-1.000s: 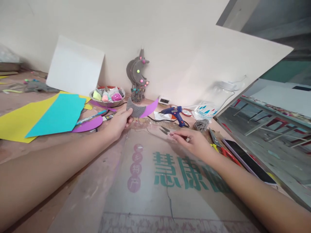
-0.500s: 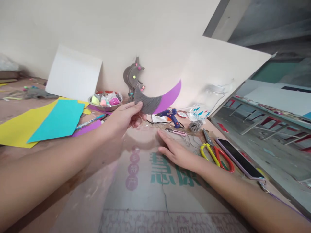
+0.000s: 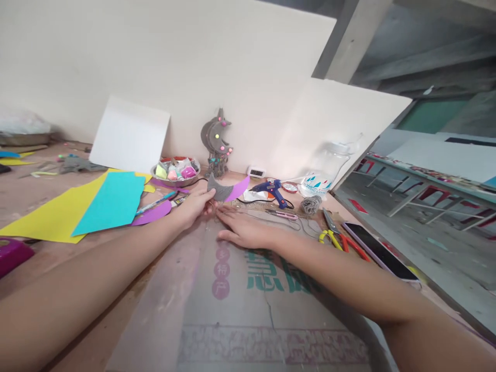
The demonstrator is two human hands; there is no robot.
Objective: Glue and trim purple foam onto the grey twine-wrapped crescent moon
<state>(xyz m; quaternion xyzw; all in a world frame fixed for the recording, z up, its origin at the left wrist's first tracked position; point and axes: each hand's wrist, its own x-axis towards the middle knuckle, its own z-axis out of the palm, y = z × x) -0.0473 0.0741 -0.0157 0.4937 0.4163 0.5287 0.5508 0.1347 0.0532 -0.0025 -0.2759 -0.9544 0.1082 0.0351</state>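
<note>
A purple paper crescent (image 3: 239,188), partly wrapped in grey yarn, is pinched in my left hand (image 3: 198,205) just above the work surface. My right hand (image 3: 244,228) rests beside it with fingers stretched out over the clear plastic sheet (image 3: 217,320). Beyond that hand lie a pink-handled snipper (image 3: 284,214) and loose grey yarn. A blue glue gun (image 3: 273,191) stands behind them, with a ball of grey yarn (image 3: 310,205) to its right. Against the wall, a finished-looking grey moon ornament (image 3: 216,137) carries coloured balls.
Scissors (image 3: 341,240) and a phone (image 3: 380,250) lie along the right edge. A plastic jar (image 3: 327,168) stands at the back. Turquoise (image 3: 110,201) and yellow paper (image 3: 46,212) are on the left, below a metal bowl (image 3: 176,181) of clay packets and a white board (image 3: 129,134).
My left hand has lowered the crescent toward the table. My right hand has moved left, close to my left hand. The camera view has shifted, showing more of the wall.
</note>
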